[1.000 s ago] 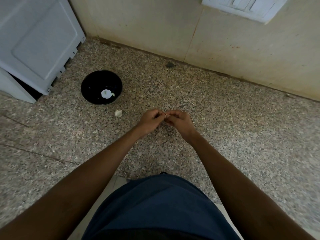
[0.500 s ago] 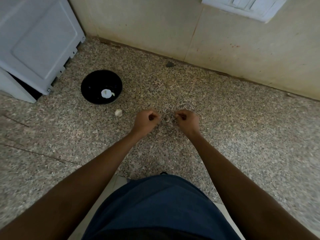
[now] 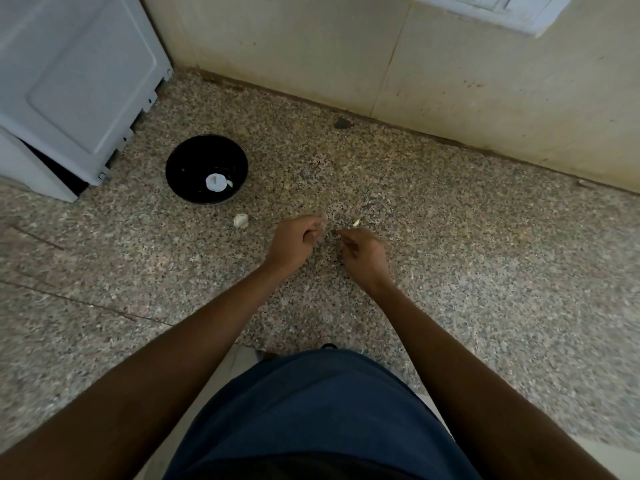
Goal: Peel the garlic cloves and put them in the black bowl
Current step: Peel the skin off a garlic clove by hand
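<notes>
The black bowl stands on the speckled stone counter at the left, with a white piece of garlic inside it. One unpeeled garlic clove lies on the counter just below the bowl. My left hand is right of that clove, fingers curled, with a small pale bit of garlic pinched at its fingertips. My right hand is a short gap to the right, fingers loosely curled. A pale sliver sits at its fingertips; whether it is held is unclear.
A white appliance stands at the back left, close to the bowl. A tiled wall runs along the back of the counter, with a white switch plate on it. A dark spot marks the counter near the wall.
My hands were joined at the fingertips a second ago and have since pulled apart. The pale sliver now shows beside my right hand. The bowl and the loose clove have not moved.
</notes>
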